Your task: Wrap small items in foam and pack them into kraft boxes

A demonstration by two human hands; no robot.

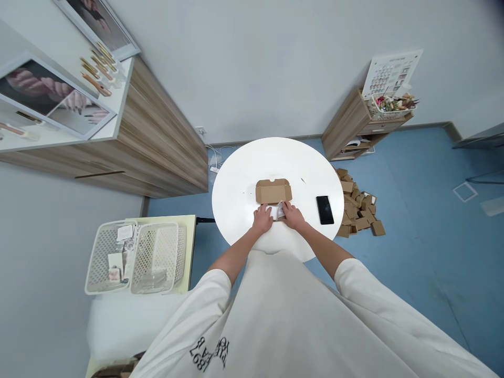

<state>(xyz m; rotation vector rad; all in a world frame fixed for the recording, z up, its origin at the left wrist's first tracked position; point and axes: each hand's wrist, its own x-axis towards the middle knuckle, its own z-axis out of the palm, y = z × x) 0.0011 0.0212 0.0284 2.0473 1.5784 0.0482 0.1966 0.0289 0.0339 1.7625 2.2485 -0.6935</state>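
A small brown cardboard box (273,191) lies on the round white table with its lid folded back away from me. At its near part, a white wrapped packet (274,212) lies between my two hands. My left hand (262,219) has its fingers closed on the packet's left end. With bent fingers, my right hand (293,216) grips the right end, where thin, whitish wrapping stands up. The box's near part is largely covered by the packet and my hands. What is inside the wrapping cannot be seen.
A black phone (325,210) lies on the white table (236,173), right of my hands. Many brown boxes (356,207) are piled on the floor beyond. White plastic baskets (155,231) stand on a side table at left. A wooden cabinet (165,136) and a small shelf unit (346,126) flank the table.
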